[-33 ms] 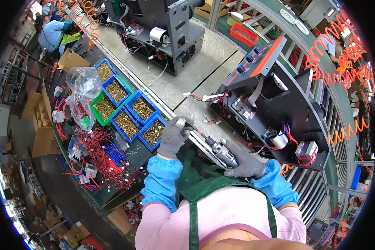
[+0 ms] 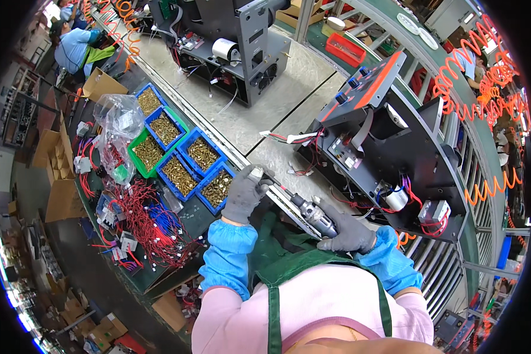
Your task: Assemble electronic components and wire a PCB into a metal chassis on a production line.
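Note:
My left hand (image 2: 241,197), in a grey glove and blue sleeve cover, is closed with a small white part (image 2: 256,172) at its fingertips. Its exact kind is too small to tell. My right hand (image 2: 353,232), gloved alike, wraps round a black and silver power screwdriver (image 2: 316,217). The screwdriver's thin bit points up and left, its tip close to my left fingers. Both hands are over the near edge rail of the metal-topped line. Beside my left hand stands a blue bin of brass screws (image 2: 216,188). To the right of my hands rests an open black machine housing (image 2: 416,159) with wires hanging out.
More blue and green screw bins (image 2: 149,151) stand on the left bench. Bundles of red and blue wires (image 2: 144,218) lie near them. Another black housing (image 2: 230,53) is farther up the line. Orange coiled hoses (image 2: 484,82) hang at right. A co-worker (image 2: 74,47) is far left.

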